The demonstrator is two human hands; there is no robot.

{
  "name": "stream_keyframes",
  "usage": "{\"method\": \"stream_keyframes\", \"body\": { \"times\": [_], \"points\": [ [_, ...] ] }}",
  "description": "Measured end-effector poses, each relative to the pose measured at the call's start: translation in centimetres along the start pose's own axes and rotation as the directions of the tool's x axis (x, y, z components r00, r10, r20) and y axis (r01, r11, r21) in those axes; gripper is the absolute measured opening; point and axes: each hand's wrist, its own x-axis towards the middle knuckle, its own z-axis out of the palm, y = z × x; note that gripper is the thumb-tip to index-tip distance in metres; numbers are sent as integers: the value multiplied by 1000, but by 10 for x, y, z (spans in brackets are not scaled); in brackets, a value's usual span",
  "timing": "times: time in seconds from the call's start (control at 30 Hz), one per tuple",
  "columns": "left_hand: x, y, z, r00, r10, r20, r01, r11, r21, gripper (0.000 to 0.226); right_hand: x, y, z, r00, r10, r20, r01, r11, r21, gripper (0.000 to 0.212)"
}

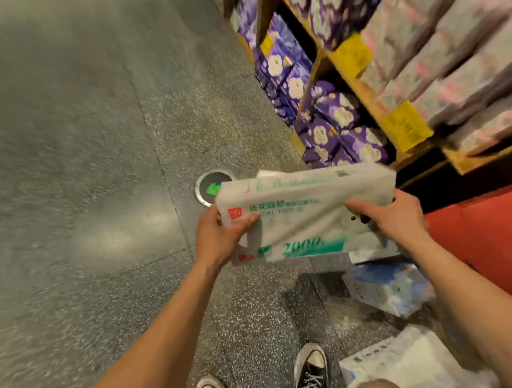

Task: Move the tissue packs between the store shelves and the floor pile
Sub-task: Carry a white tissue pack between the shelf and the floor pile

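Location type: retail shop, viewed along an aisle. Wooden shelves on the right are stocked in depth with rows of identical purple packs and pale pink packs, and yellow tags are fixed to the shelf front edges. The aisle floor is speckled grey stone with a round inset marker showing a green arrow.

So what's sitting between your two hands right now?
The white and green tissue pack spans the gap: left hand grips one end, right hand the other. The head view shows it.
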Motion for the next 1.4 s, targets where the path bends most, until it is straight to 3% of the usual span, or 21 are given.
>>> {"method": "stream_keyframes", "body": {
  "times": [0.2, 0.37, 0.43, 0.57, 0.63, 0.77, 0.87, 0.97, 1.1, 1.23, 1.4],
  "points": [
    [-81, 131, -169, 989, -9, -145, -12, 989, -146, 58, -107, -196, -23, 989, -117, 85, 117, 993, 6, 59],
    [-161, 199, -306, 956, -7, -294, -28, 993, -117, 87, -185, -333, -4, 948, -224, 226, 226, 974, 18, 76],
    [-186, 224, -355, 924, -22, -381, -17, 995, -97, 79, -210, -383, 14, 915, -252, 315, 262, 965, 12, 75],
    [-215, 266, -440, 851, -108, -513, 77, 994, -80, 56, -236, -466, 56, 819, -321, 476, 344, 938, 41, 94],
    [-219, 279, -474, 822, -134, -553, 107, 991, -81, 55, -252, -513, 72, 750, -372, 547, 392, 916, 85, 86],
    [-211, 299, -529, 763, -161, -626, 123, 987, -103, 40, -263, -592, 110, 623, -459, 634, 503, 855, 125, 50],
    [-189, 315, -564, 711, -157, -685, 111, 988, -111, 39, -258, -645, 145, 571, -476, 669, 513, 843, 162, 57],
    [-163, 327, -604, 648, -171, -743, 94, 985, -145, 40, -253, -705, 179, 524, -481, 703, 511, 838, 193, 42],
    [-131, 341, -659, 570, -194, -799, 13, 974, -227, 59, -245, -784, 231, 419, -512, 750, 592, 780, 202, 32],
    [-102, 355, -711, 557, -199, -806, -58, 959, -276, 38, -247, -854, 289, 338, -558, 758, 651, 721, 240, 18],
    [-56, 338, -790, 515, -195, -835, -109, 951, -289, 48, -248, -927, 382, 255, -552, 794, 702, 670, 240, 27]
  ]
}}
